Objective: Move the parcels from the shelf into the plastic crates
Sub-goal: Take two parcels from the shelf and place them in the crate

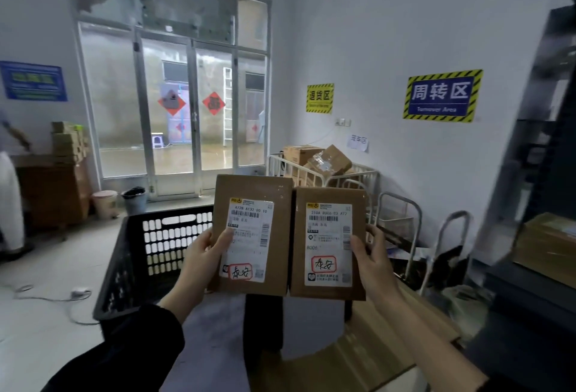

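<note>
Grip is sound: your left hand (202, 256) clasps the left parcel (251, 187), your right hand (372, 262) the right parcel (328, 197), thumbs on labels, edges touching. The black crate (124, 262) lies at 8 o'clock of them. Lower each in flat, label up, one at a time.

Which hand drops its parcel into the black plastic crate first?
Left. The left hand, gripping its brown cardboard parcel, sits beside the black plastic crate; the right hand holds the second parcel farther off.
</note>
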`<state>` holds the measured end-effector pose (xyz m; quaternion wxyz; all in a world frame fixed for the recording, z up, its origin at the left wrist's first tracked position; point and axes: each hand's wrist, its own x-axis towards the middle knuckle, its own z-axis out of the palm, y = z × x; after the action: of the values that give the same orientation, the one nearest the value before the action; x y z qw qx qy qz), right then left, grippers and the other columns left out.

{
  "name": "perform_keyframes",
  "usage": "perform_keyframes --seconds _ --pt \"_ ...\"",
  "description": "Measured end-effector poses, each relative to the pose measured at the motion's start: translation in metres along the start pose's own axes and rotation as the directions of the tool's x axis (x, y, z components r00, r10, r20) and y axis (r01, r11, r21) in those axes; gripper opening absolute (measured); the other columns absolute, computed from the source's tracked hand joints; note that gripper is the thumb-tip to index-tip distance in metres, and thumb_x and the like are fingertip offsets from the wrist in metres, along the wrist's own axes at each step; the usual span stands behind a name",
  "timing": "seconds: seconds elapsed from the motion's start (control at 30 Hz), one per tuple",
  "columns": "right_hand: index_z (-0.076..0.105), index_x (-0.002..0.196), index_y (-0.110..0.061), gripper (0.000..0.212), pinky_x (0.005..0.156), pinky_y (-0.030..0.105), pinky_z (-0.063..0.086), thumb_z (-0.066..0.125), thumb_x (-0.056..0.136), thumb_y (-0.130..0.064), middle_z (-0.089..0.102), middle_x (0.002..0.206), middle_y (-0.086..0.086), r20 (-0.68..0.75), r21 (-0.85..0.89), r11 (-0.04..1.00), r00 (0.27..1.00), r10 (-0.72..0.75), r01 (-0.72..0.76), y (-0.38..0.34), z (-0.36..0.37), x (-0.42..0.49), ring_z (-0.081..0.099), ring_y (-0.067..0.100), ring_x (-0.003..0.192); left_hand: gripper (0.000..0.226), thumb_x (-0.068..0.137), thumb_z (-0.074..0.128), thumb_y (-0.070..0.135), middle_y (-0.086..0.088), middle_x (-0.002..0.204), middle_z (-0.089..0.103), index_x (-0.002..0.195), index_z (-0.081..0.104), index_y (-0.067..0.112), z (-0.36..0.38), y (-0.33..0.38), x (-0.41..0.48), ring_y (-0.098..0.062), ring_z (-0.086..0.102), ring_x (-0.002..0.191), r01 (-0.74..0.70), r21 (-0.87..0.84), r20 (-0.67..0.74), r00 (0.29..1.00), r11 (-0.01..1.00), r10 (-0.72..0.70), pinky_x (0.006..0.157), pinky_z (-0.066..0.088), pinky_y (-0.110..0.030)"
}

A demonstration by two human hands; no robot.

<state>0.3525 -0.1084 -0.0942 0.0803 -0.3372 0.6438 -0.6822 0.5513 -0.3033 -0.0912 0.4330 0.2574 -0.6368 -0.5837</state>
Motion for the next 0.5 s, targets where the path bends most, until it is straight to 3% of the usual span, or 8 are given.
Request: perform_keyframes --seconds 0.13,0.23,0.33,0.4,0.5 --pt "0.037 0.11 -0.042 0.02 0.084 0.041 0.054 0.046 0.094 -0.034 0.057 0.111 -0.006 0.085 0.011 1.0 0.996 -0.016 0.015 -0.002 0.062 0.018 0.061 0.016 0.101 0.017 0.087 0.06 0.034 -0.007 0.088 0.073 0.096 0.064 0.02 -0.053 -0.004 0.023 -0.026 0.072 0.078 0.013 0.006 -0.079 0.997 1.0 -0.013 0.067 0.059 -0.042" --pt "0.034 0.118 -0.038 0.024 0.089 0.043 0.05 0.043 0.096 -0.033 0.058 0.112 -0.003 0.119 -0.007 1.0 0.993 -0.016 0.017 0.002 0.104 0.032 0.059 0.017 0.103 0.016 0.088 0.059 0.033 -0.003 0.086 0.073 0.099 0.064 0.021 -0.085 -0.009 0.038 -0.018 0.072 0.072 0.001 -0.007 -0.141 0.99 1.0 -0.002 0.058 0.059 -0.034" --pt "0.034 0.118 -0.037 0.023 0.08 0.033 0.049 0.042 0.097 -0.033 0.06 0.108 -0.005 0.151 -0.004 1.0 0.989 -0.004 0.004 0.011 0.141 0.049 0.06 0.008 0.093 0.015 0.087 0.061 0.03 -0.004 0.089 0.071 0.101 0.058 0.023 -0.108 -0.014 0.054 -0.019 0.071 0.073 0.004 -0.04 -0.212 0.977 0.999 -0.012 0.051 0.057 -0.029" --pt "0.035 0.118 -0.036 0.023 0.082 0.037 0.05 0.042 0.097 -0.034 0.061 0.105 -0.006 0.173 0.0 1.0 0.985 0.017 -0.018 0.018 0.163 0.061 0.06 0.007 0.092 0.021 0.088 0.061 0.028 -0.004 0.089 0.069 0.106 0.052 0.022 -0.121 -0.019 0.065 -0.019 0.069 0.074 0.013 -0.039 -0.26 0.965 0.999 -0.023 0.048 0.055 -0.027" --pt "0.036 0.12 -0.034 0.022 0.086 0.04 0.051 0.04 0.098 -0.033 0.062 0.107 -0.001 0.212 0.019 0.998 0.976 0.049 -0.055 0.029 0.195 0.081 0.062 0.015 0.096 0.027 0.089 0.059 0.028 -0.002 0.092 0.067 0.113 0.047 0.022 -0.137 -0.026 0.085 -0.021 0.068 0.079 0.045 0.005 -0.299 0.953 0.999 -0.041 0.053 0.056 -0.03"
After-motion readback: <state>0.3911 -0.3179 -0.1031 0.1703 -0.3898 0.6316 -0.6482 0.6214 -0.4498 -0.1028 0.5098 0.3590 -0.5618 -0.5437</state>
